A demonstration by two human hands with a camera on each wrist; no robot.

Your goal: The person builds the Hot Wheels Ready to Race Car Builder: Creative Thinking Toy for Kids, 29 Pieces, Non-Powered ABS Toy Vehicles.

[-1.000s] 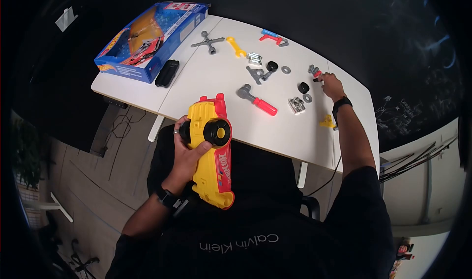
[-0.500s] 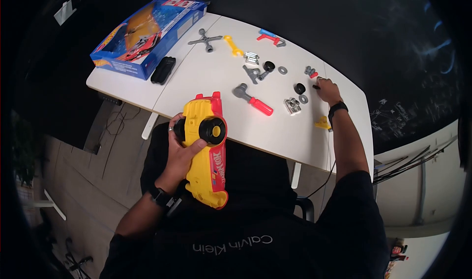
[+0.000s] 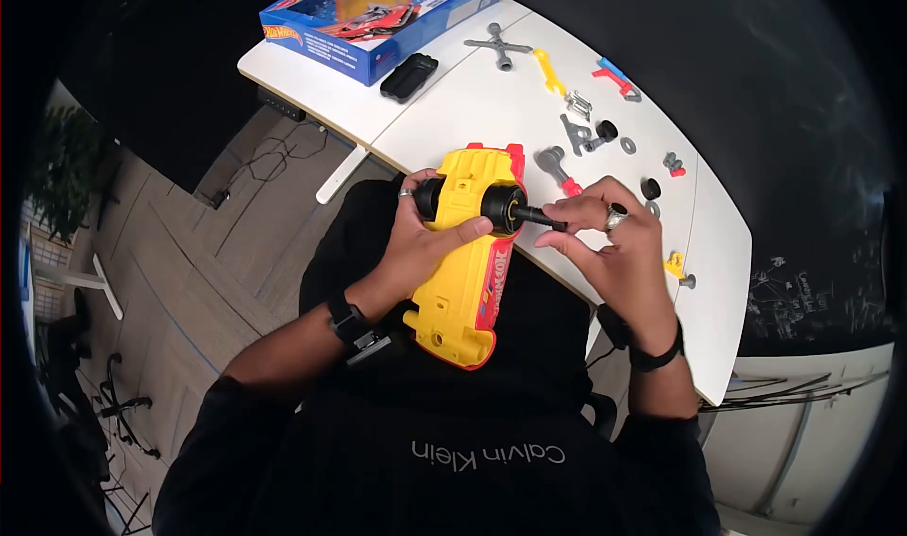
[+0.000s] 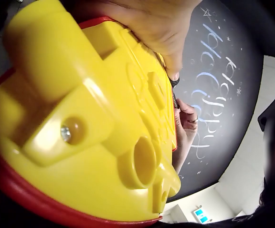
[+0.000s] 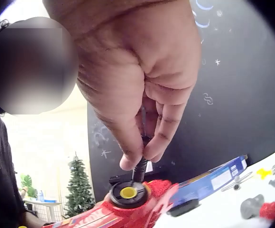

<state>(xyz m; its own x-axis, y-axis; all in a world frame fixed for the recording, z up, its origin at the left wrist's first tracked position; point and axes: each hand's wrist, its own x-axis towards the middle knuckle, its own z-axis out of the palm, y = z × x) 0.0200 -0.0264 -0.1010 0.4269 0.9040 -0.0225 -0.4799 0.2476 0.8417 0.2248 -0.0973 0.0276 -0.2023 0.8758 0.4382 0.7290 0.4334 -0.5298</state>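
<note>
A toy car [image 3: 458, 281], with a yellow underside and a red body, is held in my left hand [image 3: 408, 253] over my lap, its underside toward the head camera. The left thumb lies across the yellow underside beside a black wheel [image 3: 503, 209] with a yellow hub. My right hand [image 3: 619, 248] pinches a black ribbed rod [image 3: 539, 217] between thumb and fingers. The rod's far end is right at that wheel. In the right wrist view, the rod [image 5: 139, 170] points down behind the wheel's yellow hub [image 5: 128, 192]. The left wrist view shows the yellow underside [image 4: 104, 128] up close.
On the white table [image 3: 453, 102] lie a red-handled grey tool [image 3: 557, 170], a yellow wrench [image 3: 548, 71], a grey cross-shaped wrench [image 3: 497, 47], a black tray [image 3: 409, 78], and several small parts. The blue toy box [image 3: 378, 26] stands at the far left.
My right hand has picked up the black rod from the table's right side and brought it to the car's wheel. The left hand keeps its hold on the car. The head view has shifted.
</note>
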